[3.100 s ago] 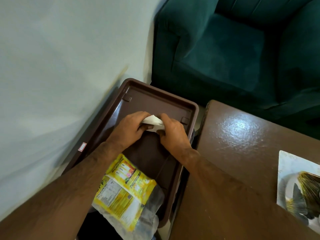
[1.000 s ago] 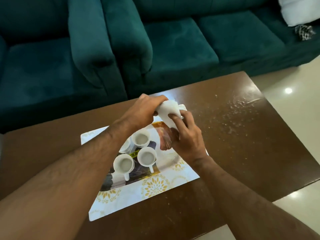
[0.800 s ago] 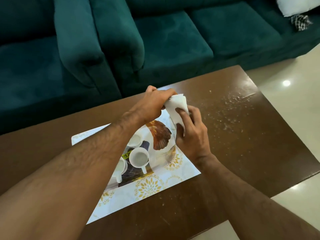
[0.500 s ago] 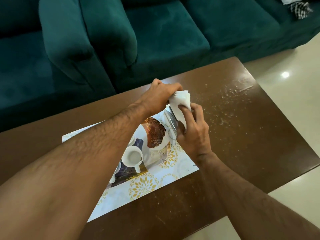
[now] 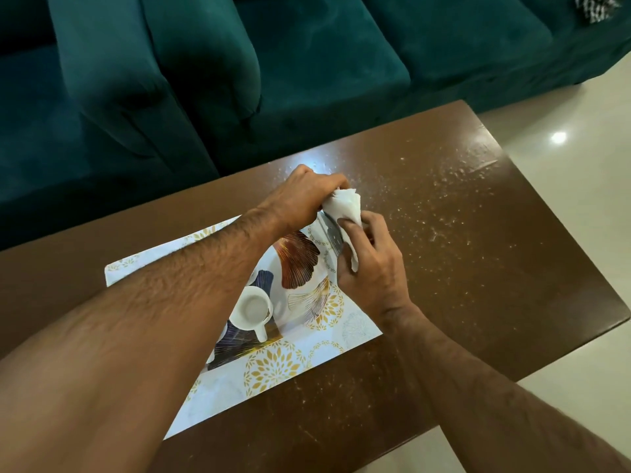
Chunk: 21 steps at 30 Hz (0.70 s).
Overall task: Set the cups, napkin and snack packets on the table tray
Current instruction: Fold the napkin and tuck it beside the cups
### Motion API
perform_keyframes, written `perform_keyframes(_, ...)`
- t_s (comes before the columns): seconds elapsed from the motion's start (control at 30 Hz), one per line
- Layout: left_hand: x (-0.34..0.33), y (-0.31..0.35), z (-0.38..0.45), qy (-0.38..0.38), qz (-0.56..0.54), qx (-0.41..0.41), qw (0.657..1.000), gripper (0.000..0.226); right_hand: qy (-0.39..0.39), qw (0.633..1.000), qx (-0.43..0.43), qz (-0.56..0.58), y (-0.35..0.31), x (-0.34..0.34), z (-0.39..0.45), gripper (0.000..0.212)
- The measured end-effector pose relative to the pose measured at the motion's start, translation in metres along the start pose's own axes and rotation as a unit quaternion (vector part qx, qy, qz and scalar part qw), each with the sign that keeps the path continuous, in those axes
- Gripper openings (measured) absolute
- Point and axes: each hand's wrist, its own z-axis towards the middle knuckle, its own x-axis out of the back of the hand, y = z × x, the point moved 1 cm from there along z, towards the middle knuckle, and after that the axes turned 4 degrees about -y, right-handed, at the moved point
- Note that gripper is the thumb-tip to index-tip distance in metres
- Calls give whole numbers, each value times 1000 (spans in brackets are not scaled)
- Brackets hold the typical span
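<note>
Both hands are up over the far right corner of the tray, and they share one thing: a white napkin (image 5: 345, 208). The left hand (image 5: 304, 196) is curled closed around the napkin's upper end, fingers wrapped over the top. The right hand (image 5: 370, 264) pinches the lower end from below, thumb pressed on the paper, fingers folded behind. The napkin stands bunched and tilted between them, just above the tray's edge. The tray (image 5: 300, 349), white with gold flower prints and big shell-like leaves in rust and dark blue, lies flat on the brown tabletop (image 5: 478, 250). Below the left hand, beside the forearm, a small white cup (image 5: 251, 308) sits upright on the tray, handle pointing toward the person. More of the tray is hidden under the left forearm. Beyond the hands runs a teal sofa (image 5: 307, 63).
</note>
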Motion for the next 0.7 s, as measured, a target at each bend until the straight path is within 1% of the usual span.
perform_keyframes(0.13,-3,-2,3,1,1,-9,1000,60,1,1000,10,-5,3,0,-1,41)
perform_keyframes(0.27,-6,-3,2,-10,-39,-6,999,67,10,1000,19,-6,5,0,0,39)
perform_keyframes(0.4,-11,-4,-2,-15,-52,-19,998,61,15,1000,15,-12,10,-3,0,37)
perform_keyframes(0.53,-14,-2,-3,-17,-53,-28,998,57,24,1000,9,-10,12,-6,1,30)
perform_keyframes(0.7,-14,-1,-6,-18,-57,-35,998,50,31,999,9,-15,11,-8,3,29)
